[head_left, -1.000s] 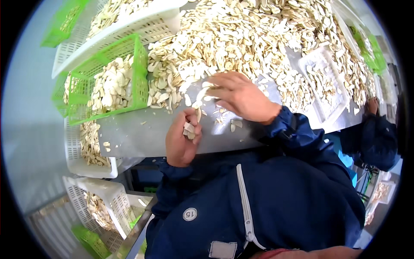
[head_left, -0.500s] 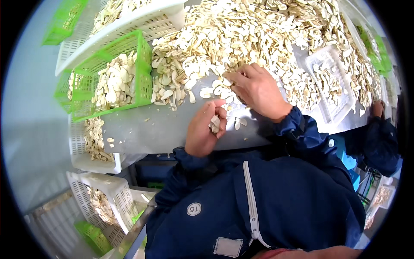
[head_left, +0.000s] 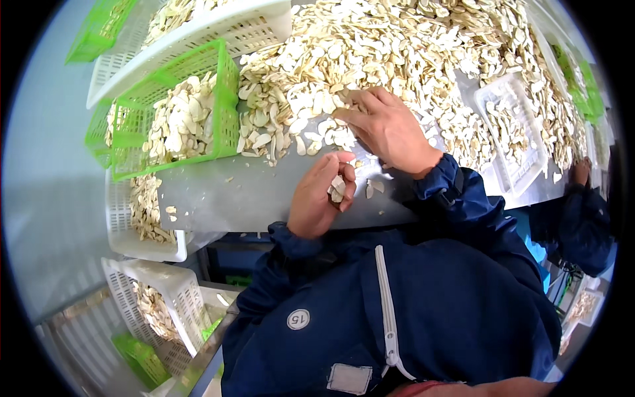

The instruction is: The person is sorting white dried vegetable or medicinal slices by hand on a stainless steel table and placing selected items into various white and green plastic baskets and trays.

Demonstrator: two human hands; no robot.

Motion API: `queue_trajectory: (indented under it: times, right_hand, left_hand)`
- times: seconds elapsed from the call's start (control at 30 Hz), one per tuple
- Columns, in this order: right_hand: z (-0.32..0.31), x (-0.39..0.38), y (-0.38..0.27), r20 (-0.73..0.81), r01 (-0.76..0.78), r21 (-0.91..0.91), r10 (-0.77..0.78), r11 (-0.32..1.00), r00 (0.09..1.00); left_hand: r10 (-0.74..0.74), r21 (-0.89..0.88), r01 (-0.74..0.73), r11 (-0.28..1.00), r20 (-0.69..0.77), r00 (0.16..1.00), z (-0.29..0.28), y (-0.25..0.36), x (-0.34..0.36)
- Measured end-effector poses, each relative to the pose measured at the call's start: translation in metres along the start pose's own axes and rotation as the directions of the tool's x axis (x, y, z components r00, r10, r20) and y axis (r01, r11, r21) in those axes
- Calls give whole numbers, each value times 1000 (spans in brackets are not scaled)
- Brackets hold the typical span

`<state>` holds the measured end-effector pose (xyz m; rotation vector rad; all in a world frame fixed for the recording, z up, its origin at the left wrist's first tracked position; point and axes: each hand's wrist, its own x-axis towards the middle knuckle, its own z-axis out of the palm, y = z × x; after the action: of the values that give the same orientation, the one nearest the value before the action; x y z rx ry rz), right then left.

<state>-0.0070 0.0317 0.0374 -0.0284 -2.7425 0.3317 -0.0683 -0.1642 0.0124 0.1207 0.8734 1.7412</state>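
Note:
My left hand (head_left: 319,198) is cupped above the near part of the metal table, its fingers curled around a few pale dried mushroom slices (head_left: 337,188). To its upper right, my right hand (head_left: 391,132) reaches palm down to the near edge of a large heap of such slices (head_left: 370,49). Its thumb and forefinger are drawn close together among the slices; whatever lies between their tips cannot be made out. Several loose slices (head_left: 337,134) lie just left of that hand. Two small pieces (head_left: 374,187) rest on the metal between both hands and the table's near edge.
A green basket (head_left: 228,99) of slices stands left, with a long white basket (head_left: 264,30) behind it. On the right is a clear plastic tray (head_left: 539,145) holding slices. White crates (head_left: 175,250) sit below the table's left end. Another person's sleeve (head_left: 582,228) shows at far right.
My right hand has shifted slightly left and away from me along the heap's edge. My left hand stays cupped around its slices. The view has moved a little.

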Motion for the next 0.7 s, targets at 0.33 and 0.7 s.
queue_trajectory:
  times: [0.33,0.7]
  right_hand:
    - [-5,0,3,-45,35,53,-33,998,998]
    - [-28,-7,-1,124,-390,426,375,816,919]
  left_hand:
    - [20,5,-20,1000,25,999,-1,-1,1]
    - [66,27,-65,998,-33,997,-2,-4,-2]
